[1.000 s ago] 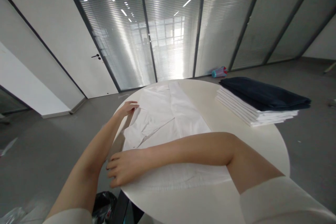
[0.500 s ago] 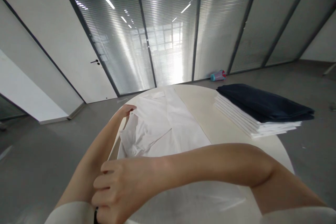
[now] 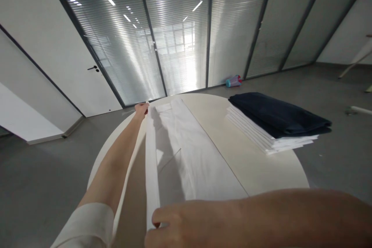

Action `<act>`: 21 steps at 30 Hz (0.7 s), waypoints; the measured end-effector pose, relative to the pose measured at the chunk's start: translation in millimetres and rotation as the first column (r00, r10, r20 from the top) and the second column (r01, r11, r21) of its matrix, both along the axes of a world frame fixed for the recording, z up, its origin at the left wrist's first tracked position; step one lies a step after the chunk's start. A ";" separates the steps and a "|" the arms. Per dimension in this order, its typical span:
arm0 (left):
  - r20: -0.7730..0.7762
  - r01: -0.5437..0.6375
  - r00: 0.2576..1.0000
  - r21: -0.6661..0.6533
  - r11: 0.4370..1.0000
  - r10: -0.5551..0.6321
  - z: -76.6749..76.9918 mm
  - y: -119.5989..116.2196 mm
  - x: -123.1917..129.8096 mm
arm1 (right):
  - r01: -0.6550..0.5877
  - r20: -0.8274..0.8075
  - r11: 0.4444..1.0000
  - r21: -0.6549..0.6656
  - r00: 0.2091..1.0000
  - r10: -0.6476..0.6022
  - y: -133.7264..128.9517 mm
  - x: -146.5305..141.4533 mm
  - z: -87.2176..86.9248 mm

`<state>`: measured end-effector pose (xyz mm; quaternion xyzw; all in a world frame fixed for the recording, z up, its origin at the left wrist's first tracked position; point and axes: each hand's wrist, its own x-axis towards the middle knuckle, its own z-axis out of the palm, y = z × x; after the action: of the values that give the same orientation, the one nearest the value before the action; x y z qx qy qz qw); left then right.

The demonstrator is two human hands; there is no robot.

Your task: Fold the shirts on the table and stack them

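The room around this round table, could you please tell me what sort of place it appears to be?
It looks like an office, perhaps an emptied one. Full-height glass partitions with blinds line the far side, a plain white door stands at the left, and ceiling strip lights reflect in the glass. The floor is bare grey.

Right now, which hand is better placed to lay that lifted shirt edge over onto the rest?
Probably the right hand: it pinches the near end of the raised fold of the white shirt, close to the body. The left hand is stretched out to the far end, near the table rim.
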<state>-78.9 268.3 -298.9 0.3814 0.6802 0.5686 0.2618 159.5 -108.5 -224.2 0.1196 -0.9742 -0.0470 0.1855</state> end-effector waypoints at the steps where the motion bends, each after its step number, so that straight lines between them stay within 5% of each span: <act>1: -0.047 0.014 0.999 -0.020 1.000 -0.014 0.4 5.5 11.6 | 0.041 0.018 0.999 -0.025 0.999 -0.041 -1.5 11.3 0.3; 7: -0.373 0.052 0.925 -0.082 0.995 -0.079 -19.7 17.1 72.2 | 0.275 0.066 0.942 -0.190 0.961 -0.268 -12.8 69.4 -10.0; 12: -0.545 0.080 0.826 -0.134 0.988 -0.141 -42.2 9.9 90.9 | 0.338 -0.012 0.886 -0.318 0.933 -0.361 -10.6 91.3 -54.4; 16: -0.621 0.059 0.770 -0.162 0.985 -0.148 -40.0 10.5 93.8 | 0.227 -0.141 0.899 -0.375 0.944 -0.298 -7.6 97.7 -82.7; 21: -0.663 0.007 0.735 -0.199 0.980 -0.140 -32.6 9.0 104.4 | 0.281 -0.143 0.839 -0.466 0.912 -0.384 -10.5 108.4 -81.9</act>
<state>25.5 277.3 -331.6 0.5622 0.7623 0.3161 0.0543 267.9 -119.0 -306.1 -0.1033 -0.9372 0.1268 0.3081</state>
